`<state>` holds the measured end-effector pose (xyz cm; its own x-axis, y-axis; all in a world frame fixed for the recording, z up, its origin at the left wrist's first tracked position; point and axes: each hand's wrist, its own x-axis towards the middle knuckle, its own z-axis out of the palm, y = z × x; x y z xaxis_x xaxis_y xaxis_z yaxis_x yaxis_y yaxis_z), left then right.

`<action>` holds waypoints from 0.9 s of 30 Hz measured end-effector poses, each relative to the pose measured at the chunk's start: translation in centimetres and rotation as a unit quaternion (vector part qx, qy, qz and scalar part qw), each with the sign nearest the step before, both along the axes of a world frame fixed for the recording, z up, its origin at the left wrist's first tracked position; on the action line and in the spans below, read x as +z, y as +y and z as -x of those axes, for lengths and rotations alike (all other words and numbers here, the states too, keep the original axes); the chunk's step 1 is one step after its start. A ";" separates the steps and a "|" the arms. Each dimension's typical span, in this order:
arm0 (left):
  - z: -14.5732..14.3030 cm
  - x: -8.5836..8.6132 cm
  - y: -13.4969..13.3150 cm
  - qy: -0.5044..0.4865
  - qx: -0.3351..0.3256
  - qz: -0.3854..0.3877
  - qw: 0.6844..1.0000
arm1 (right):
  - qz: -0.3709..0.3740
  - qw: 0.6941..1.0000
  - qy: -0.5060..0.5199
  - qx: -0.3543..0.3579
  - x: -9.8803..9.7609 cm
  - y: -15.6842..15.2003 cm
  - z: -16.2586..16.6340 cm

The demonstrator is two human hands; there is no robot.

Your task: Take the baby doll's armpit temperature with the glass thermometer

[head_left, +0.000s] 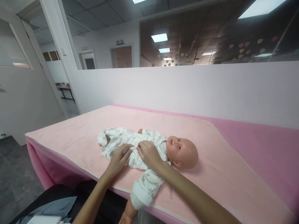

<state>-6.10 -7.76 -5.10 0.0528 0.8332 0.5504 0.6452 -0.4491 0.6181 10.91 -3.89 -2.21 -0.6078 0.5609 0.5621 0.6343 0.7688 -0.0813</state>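
A baby doll lies on its back, its bald head to the right and its legs to the left. It wears a white printed baby outfit with long sleeves. My left hand rests at the doll's waist, fingers bent and pinching the front of the outfit. Close beside it, my right hand lies over the chest, its fingertips closed on the same cloth near the middle. The exact bit of fabric between the fingers is mostly hidden. One doll arm in a cuffed sleeve reaches toward me over the table edge.
A pale pink cloth covers the table, with a darker pink cover under it. Behind stands a white half wall with glass above. A white door is at the left. My lap is below the front edge.
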 end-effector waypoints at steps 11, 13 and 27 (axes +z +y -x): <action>1.6 -0.2 0.6 -0.076 0.000 0.043 0.996 | 0.066 0.997 0.045 0.012 1.1 0.0 1.7; 1.6 -0.3 0.6 -0.096 -0.006 0.052 0.994 | 0.075 0.995 0.062 0.020 0.9 0.1 1.5; 1.6 0.2 0.1 -0.155 -0.054 0.093 0.982 | 0.064 0.997 0.043 0.022 0.2 0.1 1.6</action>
